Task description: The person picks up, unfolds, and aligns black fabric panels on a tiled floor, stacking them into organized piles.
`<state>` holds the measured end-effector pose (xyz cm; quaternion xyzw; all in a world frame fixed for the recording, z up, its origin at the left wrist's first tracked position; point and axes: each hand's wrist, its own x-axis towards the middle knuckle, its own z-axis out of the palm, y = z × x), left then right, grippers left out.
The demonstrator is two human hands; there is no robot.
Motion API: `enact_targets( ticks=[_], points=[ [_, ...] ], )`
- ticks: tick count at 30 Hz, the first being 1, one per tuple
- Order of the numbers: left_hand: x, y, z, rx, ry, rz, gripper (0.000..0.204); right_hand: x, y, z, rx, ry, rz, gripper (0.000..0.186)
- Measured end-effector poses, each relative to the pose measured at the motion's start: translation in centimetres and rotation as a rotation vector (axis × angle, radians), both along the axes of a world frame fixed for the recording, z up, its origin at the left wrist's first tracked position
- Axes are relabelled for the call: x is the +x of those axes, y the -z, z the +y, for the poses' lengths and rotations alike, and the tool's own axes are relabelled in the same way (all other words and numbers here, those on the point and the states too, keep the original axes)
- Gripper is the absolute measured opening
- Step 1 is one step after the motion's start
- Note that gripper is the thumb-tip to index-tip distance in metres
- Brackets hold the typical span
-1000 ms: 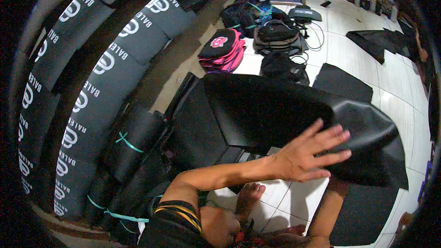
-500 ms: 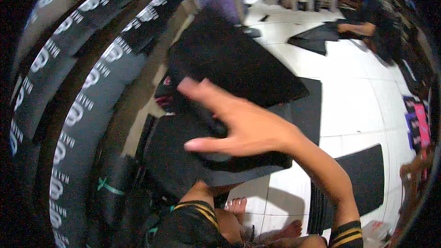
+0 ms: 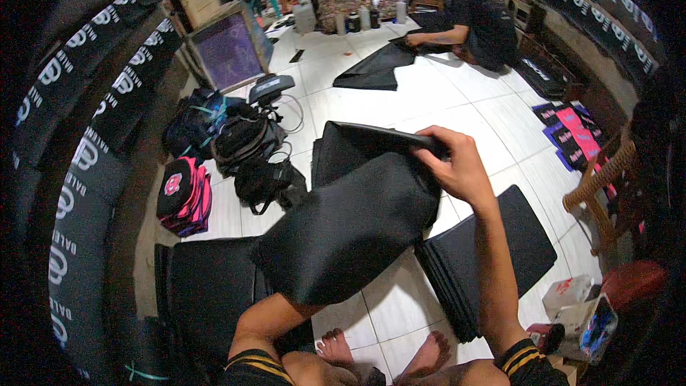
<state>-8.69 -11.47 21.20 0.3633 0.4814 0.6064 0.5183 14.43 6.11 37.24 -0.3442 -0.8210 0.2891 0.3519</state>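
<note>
A large black fabric sheet [image 3: 350, 221] is bent and raised over my lap. My right hand [image 3: 457, 164] is closed on its far right edge, thumb and fingers pinching it. My left forearm [image 3: 275, 314] runs under the sheet's near side; the cloth hides my left hand. Just beyond the held sheet, more black fabric [image 3: 325, 161] shows with a folded edge. By my right forearm, a stack of black sheets [image 3: 493, 261] lies on the floor. To the left, another dark stack [image 3: 214, 279] sits partly beneath the held sheet.
Printed dark panels [image 3: 86, 164] line the left wall. Black bags [image 3: 246, 132] and a pink-and-black pile [image 3: 184, 196] lie on the white tiles. A person [image 3: 475, 18] sits at the far right handling dark fabric [image 3: 379, 64]. A wooden chair [image 3: 600, 196] stands at right.
The view has swung rightward and farther out. My right hand, spread over the black fabric before, now grips a sheet's edge and holds it raised.
</note>
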Motion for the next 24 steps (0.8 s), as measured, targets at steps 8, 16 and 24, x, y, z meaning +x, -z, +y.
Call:
enact_targets(
  ticks=[8,16,24],
  points=[
    [-2.2,-8.3,-1.6,0.111,0.002,-0.2,0.075,-2.5,-2.5,-5.2,0.554,0.251,-0.156,0.022],
    [-2.5,-13.0,-7.4,0.197,0.084,-0.718,0.077,-4.6,-5.1,-0.7,0.198,0.392,-0.158,0.026],
    [-7.2,-20.8,-11.8,0.176,0.012,-0.146,0.052,-0.2,-6.1,-0.9,-0.401,0.098,0.178,0.037]
  ],
)
